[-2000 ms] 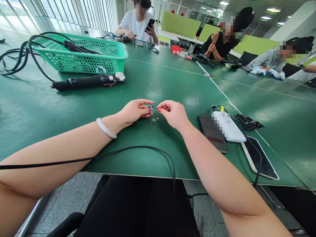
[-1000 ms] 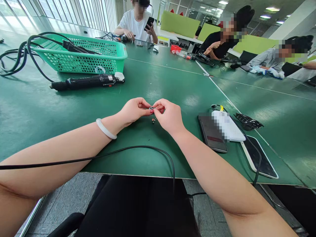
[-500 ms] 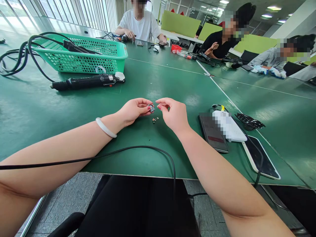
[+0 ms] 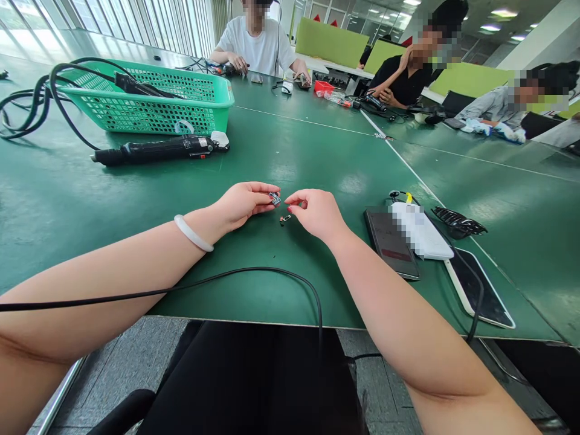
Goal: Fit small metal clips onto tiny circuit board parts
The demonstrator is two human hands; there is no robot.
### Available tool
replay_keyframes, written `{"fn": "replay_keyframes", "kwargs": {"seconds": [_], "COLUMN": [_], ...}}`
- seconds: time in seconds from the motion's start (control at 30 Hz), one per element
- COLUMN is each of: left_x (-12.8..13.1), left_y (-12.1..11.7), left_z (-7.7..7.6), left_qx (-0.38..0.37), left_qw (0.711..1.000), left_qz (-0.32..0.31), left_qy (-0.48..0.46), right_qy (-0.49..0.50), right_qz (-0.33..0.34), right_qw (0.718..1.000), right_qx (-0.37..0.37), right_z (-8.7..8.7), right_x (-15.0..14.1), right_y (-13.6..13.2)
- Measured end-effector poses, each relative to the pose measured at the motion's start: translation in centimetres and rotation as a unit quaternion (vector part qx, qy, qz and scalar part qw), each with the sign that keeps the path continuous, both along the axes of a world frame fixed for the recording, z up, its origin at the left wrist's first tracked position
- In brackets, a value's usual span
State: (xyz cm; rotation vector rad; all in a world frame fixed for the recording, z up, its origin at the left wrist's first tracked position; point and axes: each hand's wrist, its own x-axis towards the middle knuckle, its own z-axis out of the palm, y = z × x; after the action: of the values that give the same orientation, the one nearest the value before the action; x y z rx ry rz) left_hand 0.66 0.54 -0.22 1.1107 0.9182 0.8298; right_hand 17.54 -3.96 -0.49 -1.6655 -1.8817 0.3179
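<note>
Grip, left hand (image 4: 242, 204): clamped on small metallic piece (image 4: 274, 198). Grip, right hand (image 4: 317, 212), at three o'clock: pinch-shaped; whether closed cannot be told. Risk: loose bits (image 4: 281, 220), five o'clock, may scatter if brushed. Tabletop (image 4: 254, 254): green, glossy. Beyond: co-workers (image 4: 256, 51), twelve to two o'clock; lime partitions (image 4: 333, 45), one o'clock.

place: I sit in an office-like workroom | office signs: lime-green partitions (image 4: 332, 49), ceiling lights (image 4: 504, 13), vertical blinds (image 4: 221, 25) | workshop signs: a long green table (image 4: 308, 151), a corded black power tool (image 4: 156, 150) beside a mesh basket (image 4: 154, 115) | company: a person in white (image 4: 255, 47) and a person in black (image 4: 419, 78) across from me
</note>
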Motion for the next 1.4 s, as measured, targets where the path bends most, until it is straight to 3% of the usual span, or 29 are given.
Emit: {"fn": "replay_keyframes", "kwargs": {"seconds": [0.4,0.57,0.8,1.13,1.4], "left_x": [-0.1,0.0,0.0,-0.1,-0.1], "left_y": [-0.1,-0.2,-0.4,-0.3,-0.2], "left_z": [-0.5,-0.3,-0.2,-0.1,-0.3], "left_qx": [0.013,0.009,0.029,0.044,0.046], "left_qw": [1.000,0.999,0.999,0.997,0.998], "left_qz": [-0.008,-0.002,-0.017,-0.040,-0.039], "left_qy": [0.023,0.031,0.039,0.044,0.034], "right_qy": [-0.080,-0.046,0.067,-0.015,-0.038], "right_qz": [0.040,0.049,0.004,0.025,0.021], "right_qw": [0.995,0.997,0.997,0.994,0.994], "right_qx": [-0.041,-0.022,0.040,0.103,0.096], "right_z": [-0.5,-0.5,-0.2,-0.5,-0.6], "right_x": [-0.9,-0.9,-0.5,-0.8,-1.2], "right_y": [-0.1,0.0,-0.1,-0.1,-0.2]}}
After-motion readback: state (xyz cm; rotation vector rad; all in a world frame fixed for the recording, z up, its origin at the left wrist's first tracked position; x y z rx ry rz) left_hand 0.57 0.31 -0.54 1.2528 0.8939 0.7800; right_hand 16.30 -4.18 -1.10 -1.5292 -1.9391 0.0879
